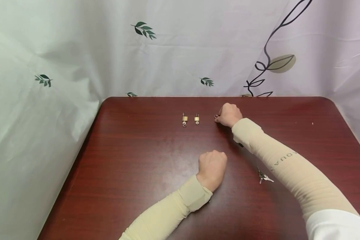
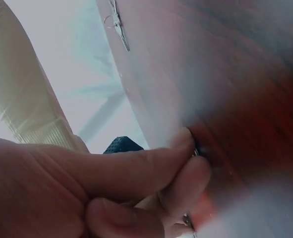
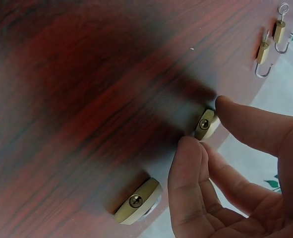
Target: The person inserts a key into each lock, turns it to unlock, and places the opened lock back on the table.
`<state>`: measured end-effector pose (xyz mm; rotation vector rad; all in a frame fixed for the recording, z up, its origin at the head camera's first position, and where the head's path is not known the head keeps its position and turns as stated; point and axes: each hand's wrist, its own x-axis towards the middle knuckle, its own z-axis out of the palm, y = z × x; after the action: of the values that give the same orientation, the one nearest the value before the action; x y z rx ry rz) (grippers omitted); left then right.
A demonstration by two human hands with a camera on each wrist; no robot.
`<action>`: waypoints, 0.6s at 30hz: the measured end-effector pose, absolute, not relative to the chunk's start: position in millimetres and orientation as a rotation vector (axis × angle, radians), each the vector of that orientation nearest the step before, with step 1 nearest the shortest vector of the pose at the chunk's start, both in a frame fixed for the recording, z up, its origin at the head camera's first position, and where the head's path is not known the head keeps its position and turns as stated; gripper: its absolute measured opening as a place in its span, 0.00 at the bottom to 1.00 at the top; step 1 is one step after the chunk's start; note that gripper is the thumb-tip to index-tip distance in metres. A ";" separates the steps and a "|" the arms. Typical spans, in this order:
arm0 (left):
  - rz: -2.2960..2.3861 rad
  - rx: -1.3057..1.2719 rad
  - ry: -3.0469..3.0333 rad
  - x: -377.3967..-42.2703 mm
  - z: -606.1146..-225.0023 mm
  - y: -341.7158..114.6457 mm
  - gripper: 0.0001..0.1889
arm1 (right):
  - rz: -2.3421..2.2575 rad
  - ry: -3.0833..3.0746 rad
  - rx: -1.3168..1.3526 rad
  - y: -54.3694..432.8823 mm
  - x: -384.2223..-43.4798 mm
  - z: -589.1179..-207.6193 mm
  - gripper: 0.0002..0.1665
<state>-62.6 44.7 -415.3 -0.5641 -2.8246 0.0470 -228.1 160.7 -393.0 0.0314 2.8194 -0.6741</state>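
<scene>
My right hand [image 1: 230, 115] is near the far edge of the table, its thumb and fingertips pinching a small brass padlock [image 3: 205, 124] by its sides, keyhole showing. A larger brass padlock [image 3: 138, 201] lies beside those fingers in the right wrist view; in the head view the hand hides it. My left hand [image 1: 212, 168] is curled over the middle of the table. Between its thumb and forefinger a small metal piece [image 2: 196, 151] glints, mostly hidden, and I cannot tell its kind.
Two brass padlocks with raised shackles, one on the left [image 1: 184, 119] and one on the right [image 1: 196, 119], lie left of my right hand, keys in them. A bunch of keys [image 1: 264, 176] lies under my right forearm. A leaf-patterned curtain [image 1: 174, 60] hangs behind the table [image 1: 123, 150].
</scene>
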 end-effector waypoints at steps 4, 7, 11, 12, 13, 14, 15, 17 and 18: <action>0.066 -0.597 -2.769 -61.6 -416.3 44.6 0.14 | -0.681 2.813 0.024 161.1 -228.0 -393.5 0.14; 0.070 -0.625 -2.793 -62.5 -414.5 43.3 0.15 | -0.681 2.818 0.015 161.2 -228.8 -393.6 0.13; 0.067 -0.656 -2.901 -64.1 -411.7 41.1 0.14 | -0.687 2.814 0.008 161.1 -228.7 -393.8 0.12; 0.064 -0.660 -2.930 -64.6 -411.0 40.6 0.14 | -0.689 2.811 0.008 161.0 -228.5 -393.7 0.12; 0.060 -0.662 -2.962 -65.1 -410.3 40.2 0.14 | -0.692 2.807 0.009 160.9 -228.3 -393.7 0.12; 0.049 -0.662 -2.991 -65.7 -409.8 39.8 0.14 | -0.696 2.804 0.011 160.7 -228.1 -393.6 0.12; 0.040 -0.661 -3.016 -66.2 -409.2 39.5 0.13 | -0.697 2.803 0.014 160.6 -227.9 -393.6 0.11; 0.021 -0.662 -3.055 -67.2 -408.5 39.1 0.13 | -0.702 2.800 0.020 160.0 -227.3 -393.4 0.10; 0.009 -0.666 -3.069 -67.6 -408.3 39.0 0.13 | -0.709 2.797 0.023 159.6 -227.2 -393.5 0.09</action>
<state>-67.6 39.0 -408.3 -0.6659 -3.0695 0.0087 -227.2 159.6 -393.5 0.0227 2.7969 -0.7095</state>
